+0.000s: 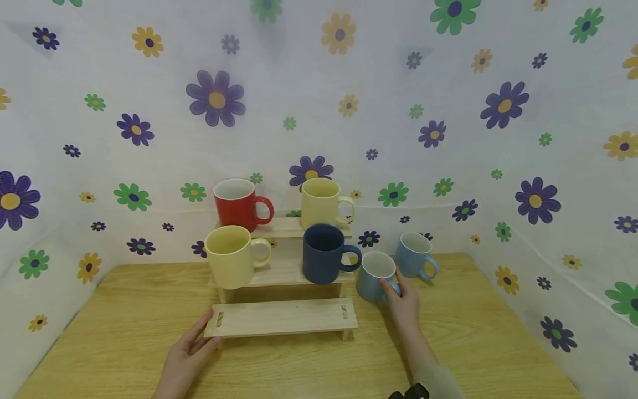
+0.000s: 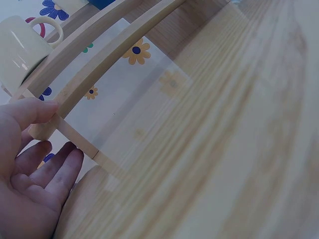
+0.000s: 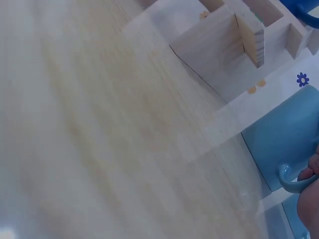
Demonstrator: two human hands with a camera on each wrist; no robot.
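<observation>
My right hand (image 1: 405,303) grips a light blue mug (image 1: 370,280) by its handle, which faces right. This mug stands upright on the table beside the right end of a three-step wooden rack (image 1: 281,317). In the right wrist view my fingers (image 3: 314,167) curl through the handle. My left hand (image 1: 185,354) holds the left end of the rack's lowest step, thumb at the front edge and fingers at the end. A second light blue mug (image 1: 415,256) stands just behind and right of the first.
On the rack's middle step stand a yellow mug (image 1: 229,260) at left and a dark blue mug (image 1: 323,256) at right. Its top step carries a red mug (image 1: 236,208) and another yellow mug (image 1: 320,205). A flower-patterned cloth (image 1: 319,138) surrounds the wooden table (image 1: 478,332).
</observation>
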